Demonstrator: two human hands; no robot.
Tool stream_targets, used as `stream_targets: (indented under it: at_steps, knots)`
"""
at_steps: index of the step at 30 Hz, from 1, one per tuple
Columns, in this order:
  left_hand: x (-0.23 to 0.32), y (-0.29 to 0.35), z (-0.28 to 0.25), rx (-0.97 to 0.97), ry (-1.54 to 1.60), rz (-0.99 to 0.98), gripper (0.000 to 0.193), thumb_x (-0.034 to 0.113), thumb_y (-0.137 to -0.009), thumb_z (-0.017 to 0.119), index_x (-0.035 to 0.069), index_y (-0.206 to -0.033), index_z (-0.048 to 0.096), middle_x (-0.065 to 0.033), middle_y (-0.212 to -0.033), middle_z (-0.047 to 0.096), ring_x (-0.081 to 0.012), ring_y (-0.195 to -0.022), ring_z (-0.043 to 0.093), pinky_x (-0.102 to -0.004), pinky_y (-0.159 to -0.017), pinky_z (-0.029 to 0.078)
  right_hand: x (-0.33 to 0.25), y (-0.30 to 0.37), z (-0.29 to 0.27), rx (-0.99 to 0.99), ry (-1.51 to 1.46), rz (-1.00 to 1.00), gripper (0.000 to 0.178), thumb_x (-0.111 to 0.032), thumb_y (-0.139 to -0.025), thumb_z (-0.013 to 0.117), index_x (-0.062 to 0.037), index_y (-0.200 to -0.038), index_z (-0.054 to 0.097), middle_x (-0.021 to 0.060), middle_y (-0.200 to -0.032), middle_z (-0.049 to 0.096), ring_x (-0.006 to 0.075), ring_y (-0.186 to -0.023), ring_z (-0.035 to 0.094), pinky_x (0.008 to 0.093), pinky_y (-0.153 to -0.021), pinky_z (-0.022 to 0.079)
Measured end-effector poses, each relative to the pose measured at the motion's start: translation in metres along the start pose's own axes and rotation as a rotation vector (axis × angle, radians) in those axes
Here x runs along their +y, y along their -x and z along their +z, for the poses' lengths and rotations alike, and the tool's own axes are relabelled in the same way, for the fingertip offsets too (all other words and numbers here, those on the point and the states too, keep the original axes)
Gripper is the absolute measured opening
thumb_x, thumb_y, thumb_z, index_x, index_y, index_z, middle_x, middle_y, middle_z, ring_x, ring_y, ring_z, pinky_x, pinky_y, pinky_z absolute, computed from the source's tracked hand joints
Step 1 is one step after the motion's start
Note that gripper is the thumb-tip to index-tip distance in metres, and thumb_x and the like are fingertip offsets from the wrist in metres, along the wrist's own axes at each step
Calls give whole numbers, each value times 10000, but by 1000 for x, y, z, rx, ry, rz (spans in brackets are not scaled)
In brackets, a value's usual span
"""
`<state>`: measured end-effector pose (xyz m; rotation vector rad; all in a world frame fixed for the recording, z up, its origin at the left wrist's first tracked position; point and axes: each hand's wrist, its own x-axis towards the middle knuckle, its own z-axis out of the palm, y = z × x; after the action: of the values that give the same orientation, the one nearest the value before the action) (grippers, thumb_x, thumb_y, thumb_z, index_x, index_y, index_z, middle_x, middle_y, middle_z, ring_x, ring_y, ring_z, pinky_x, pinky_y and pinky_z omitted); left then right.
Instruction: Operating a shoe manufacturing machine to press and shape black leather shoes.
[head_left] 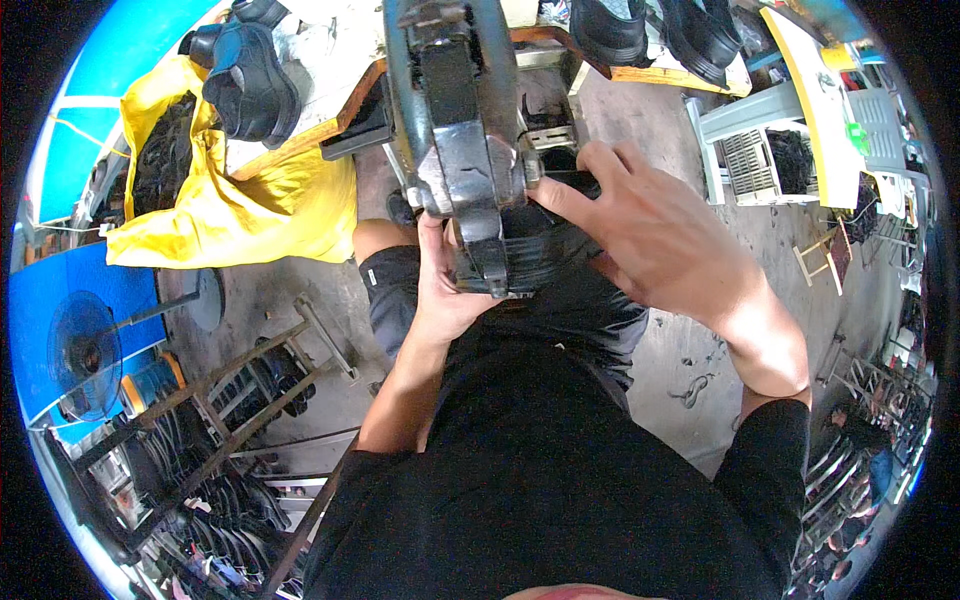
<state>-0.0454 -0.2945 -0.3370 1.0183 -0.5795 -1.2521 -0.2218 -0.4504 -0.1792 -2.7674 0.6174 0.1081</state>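
Note:
A heavy metal machine head (462, 165), worn bright at its lower end, stands right in front of me. Beneath it is a black shoe (525, 258), its form partly covered by the machine and my hands. My left hand (445, 295) grips the shoe's left side, thumb pointing up along it and fingers going underneath. From the right, my right hand (650, 225) is curled over the other end, with thumb and forefinger close to the machine's lower end. Some of its fingertips are hidden behind the shoe.
Black shoes (250, 90) rest on the wood-edged worktable, with another pair (650, 35) at its far right. Yellow cloth (290, 210) drapes off its left side. A fan (88, 350) and a metal rack (210, 415) of shoes stand left; a white crate (750, 165) sits right.

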Motion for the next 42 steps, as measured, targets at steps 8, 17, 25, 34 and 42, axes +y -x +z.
stream_targets:
  at_steps: [8,17,25,34,42]
  knots:
    - [1,2,2,11,282,43,1175,-106,-640,814,124,-1580,148,-92,-1519,378,-259,-1355,456,-413,-1068,457,-14,-13,-21,-33,86,-85,631,-76,-701,794,-107,-1283,551,176,-1186,509,375,-1104,525,424,-920,474]
    - [32,2,-7,-48,-307,276,978,-103,-701,800,-4,-1526,285,-125,-1541,382,-231,-1405,399,-368,-1161,323,11,-4,90,158,-490,-30,942,-42,-727,784,-86,-1539,310,203,-1413,450,402,-1313,440,439,-1108,393]
    - [18,-2,-2,-81,-218,76,910,-70,-676,830,-3,-1473,396,-136,-1527,399,-243,-1445,352,-386,-1201,249,5,6,128,351,-714,-5,1067,-108,-716,844,-30,-1567,204,215,-1511,386,401,-1356,416,434,-1133,358]
    - [9,58,-22,379,-350,-307,575,329,-1071,437,6,-1533,324,-116,-1547,397,-203,-1400,375,-345,-1165,290,-29,1,165,413,-592,0,883,-126,-650,811,2,-1423,406,227,-1399,468,426,-1307,441,466,-1119,366]
    - [25,128,-52,462,596,-141,842,708,-954,379,69,-1502,373,-164,-1477,480,-319,-1309,516,-492,-1121,393,-100,-47,145,218,-610,-498,752,-81,-744,731,-57,-1435,435,171,-1523,370,387,-1401,382,456,-1158,357]
